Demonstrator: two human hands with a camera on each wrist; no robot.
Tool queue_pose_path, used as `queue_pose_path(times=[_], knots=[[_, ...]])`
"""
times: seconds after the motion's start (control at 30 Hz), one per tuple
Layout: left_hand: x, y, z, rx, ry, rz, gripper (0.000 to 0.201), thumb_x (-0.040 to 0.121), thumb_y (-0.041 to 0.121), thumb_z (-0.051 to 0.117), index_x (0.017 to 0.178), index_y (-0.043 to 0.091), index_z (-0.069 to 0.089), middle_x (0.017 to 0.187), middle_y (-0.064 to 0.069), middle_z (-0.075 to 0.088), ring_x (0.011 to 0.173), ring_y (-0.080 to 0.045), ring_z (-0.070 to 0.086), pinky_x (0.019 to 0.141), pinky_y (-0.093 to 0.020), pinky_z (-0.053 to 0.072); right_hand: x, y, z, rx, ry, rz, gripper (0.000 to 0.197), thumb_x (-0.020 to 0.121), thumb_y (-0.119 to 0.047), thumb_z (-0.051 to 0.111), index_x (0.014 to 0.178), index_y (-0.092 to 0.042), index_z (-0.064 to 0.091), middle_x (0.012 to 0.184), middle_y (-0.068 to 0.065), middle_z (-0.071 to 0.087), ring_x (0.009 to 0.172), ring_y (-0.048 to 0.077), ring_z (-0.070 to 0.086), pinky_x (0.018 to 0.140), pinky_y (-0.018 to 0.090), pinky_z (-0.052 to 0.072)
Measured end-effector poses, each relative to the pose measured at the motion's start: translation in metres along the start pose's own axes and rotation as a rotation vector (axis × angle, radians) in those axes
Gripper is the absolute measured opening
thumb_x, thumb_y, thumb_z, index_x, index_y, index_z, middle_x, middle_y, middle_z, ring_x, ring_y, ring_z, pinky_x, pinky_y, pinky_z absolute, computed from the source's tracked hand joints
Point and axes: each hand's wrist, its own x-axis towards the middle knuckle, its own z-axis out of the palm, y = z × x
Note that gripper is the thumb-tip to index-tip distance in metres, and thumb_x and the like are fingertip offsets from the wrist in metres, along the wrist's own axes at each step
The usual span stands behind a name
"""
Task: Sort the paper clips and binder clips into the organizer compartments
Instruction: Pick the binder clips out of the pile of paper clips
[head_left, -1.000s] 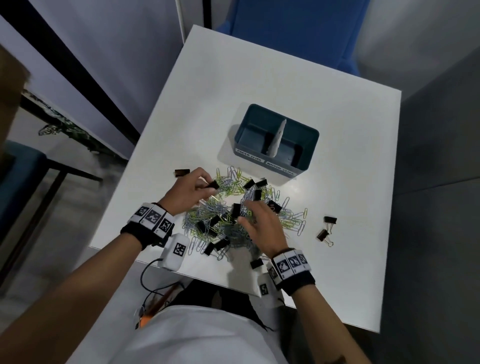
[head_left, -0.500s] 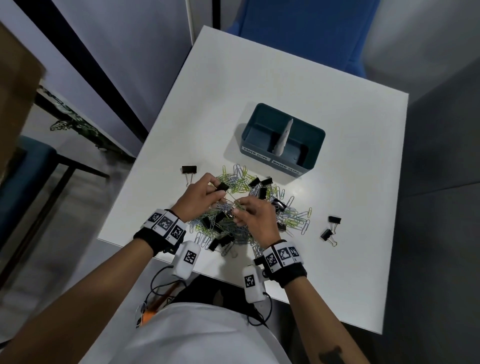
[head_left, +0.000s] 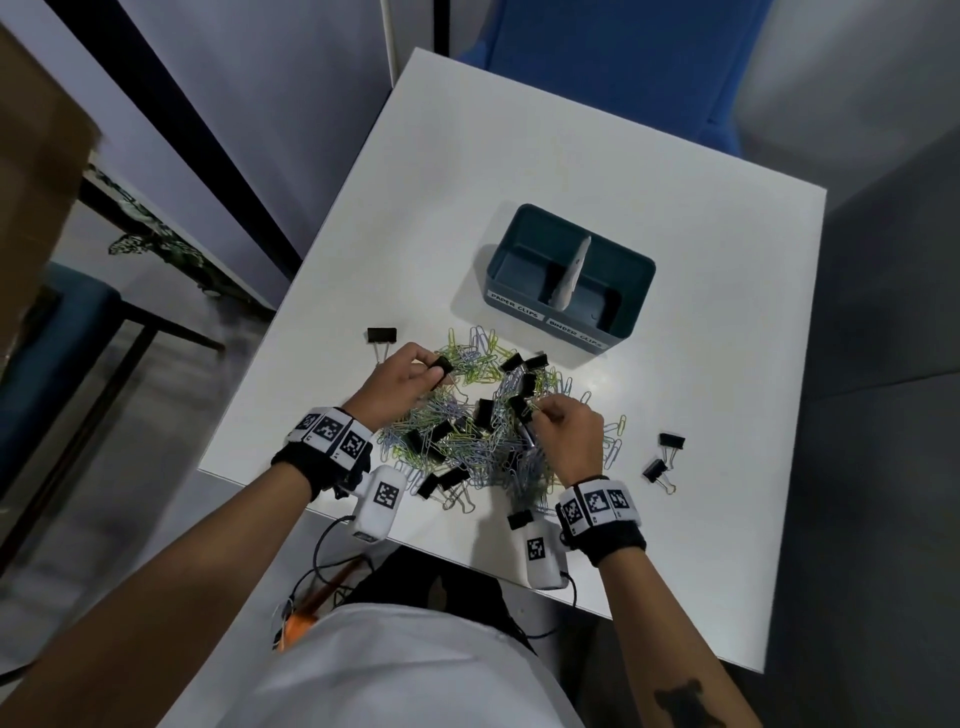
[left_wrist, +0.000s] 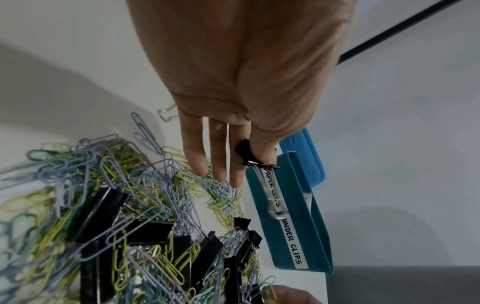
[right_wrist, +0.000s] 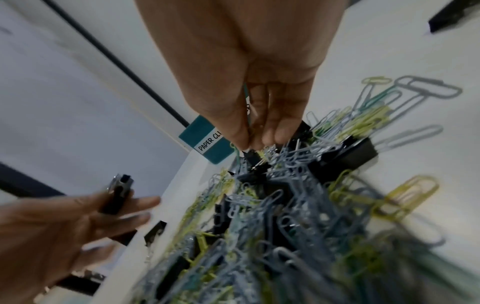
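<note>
A tangled pile of blue, green and yellow paper clips (head_left: 483, 431) mixed with black binder clips lies in front of the teal organizer (head_left: 626, 322), whose two compartments are labelled PAPER CLIPS and BINDER CLIPS. My left hand (head_left: 434, 366) (left_wrist: 254, 162) hovers over the pile's left side, thumb and forefinger pinching a black binder clip (left_wrist: 245, 153) (head_left: 442, 364) while the other fingers stay straight. My right hand (head_left: 535, 413) (right_wrist: 255, 144) reaches down into the pile's right side and pinches another binder clip (right_wrist: 253, 159) that still sits among paper clips.
Loose binder clips lie apart from the pile: two on the right (head_left: 670, 441), one on the left (head_left: 382, 335), one by the near table edge (head_left: 519, 518). A blue chair (head_left: 623, 78) stands beyond the white table (head_left: 701, 260). The floor drops off close on the left.
My hands met over the pile's middle, then drew apart. The left keeps its binder clip lifted; the right went from lying on the pile to pinching a clip at its right side.
</note>
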Motion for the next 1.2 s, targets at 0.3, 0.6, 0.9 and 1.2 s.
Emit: queue_pose_path(times=[0.3,0.6,0.9,1.2], knots=[[0.004,-0.026,-0.055,0.228,0.45,0.005,0.01,0.091,0.015,0.059,0.101,0.014,0.06,0.095,-0.007,0.066,0.073,-0.021,0.063,0.054,-0.03,0.054,-0.001,0.024,-0.011,-0.04,0.013,-0.116,0.015,0.085,-0.009,0.07,0.098,-0.011,0.075,0.092,0.006,0.073,0.078,0.016,0.063,0.074,0.025,0.05],[0.004,-0.054,-0.092,0.68,0.503,-0.103,0.022,0.085,0.018,0.066,0.106,0.014,0.065,0.108,-0.012,0.061,0.1,-0.032,0.059,0.082,-0.037,0.045,0.005,0.039,-0.017,-0.168,-0.007,-0.112,0.029,0.078,-0.006,0.07,0.104,-0.019,0.07,0.096,0.005,0.064,0.091,0.026,0.058,0.079,0.036,0.05],[-0.016,-0.028,-0.013,1.021,0.084,0.261,0.035,0.092,0.027,0.058,0.124,0.017,0.052,0.124,-0.002,0.05,0.088,-0.012,0.054,0.067,-0.026,0.048,-0.032,0.048,-0.019,-0.377,-0.116,-0.063,0.032,0.08,-0.022,0.073,0.11,-0.019,0.064,0.109,0.002,0.058,0.086,0.023,0.06,0.065,0.028,0.045],[0.022,-0.025,0.076,1.194,-0.116,0.337,0.062,0.081,0.031,0.07,0.133,0.018,0.039,0.124,-0.006,0.046,0.105,-0.021,0.047,0.075,-0.035,0.053,-0.03,0.036,0.008,-0.365,-0.026,-0.017,0.031,0.08,-0.022,0.074,0.108,-0.012,0.061,0.115,0.007,0.052,0.094,0.024,0.056,0.071,0.036,0.055]])
